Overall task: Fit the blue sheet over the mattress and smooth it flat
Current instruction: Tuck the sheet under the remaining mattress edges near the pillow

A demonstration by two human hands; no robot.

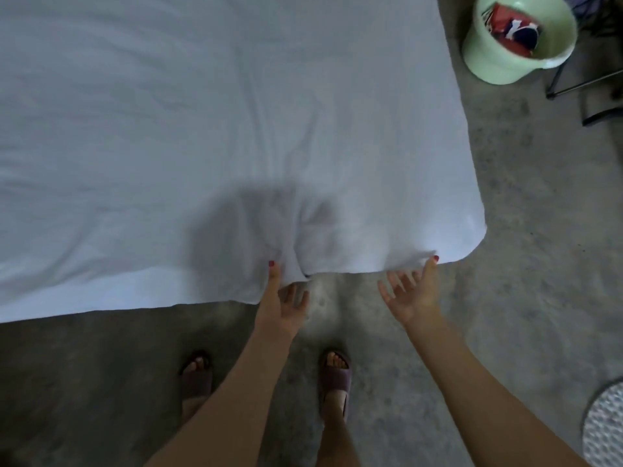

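Observation:
The pale blue sheet (209, 136) covers the mattress, which is hidden beneath it. Wrinkles and a bunched fold run toward the near edge between my hands. My left hand (281, 303) is palm up at that edge, its thumb touching the sheet beside the fold and its fingers spread below the hem. My right hand (409, 293) is also palm up, near the bed's front right corner. Its thumb tip touches the sheet's edge and its fingers are apart. Neither hand closes on the cloth.
A grey concrete floor (526, 203) surrounds the bed. A pale green bucket (515, 42) holding red and dark items stands at the top right beside a dark metal frame (586, 85). A round patterned object (606, 429) sits at the lower right. My sandalled feet are below.

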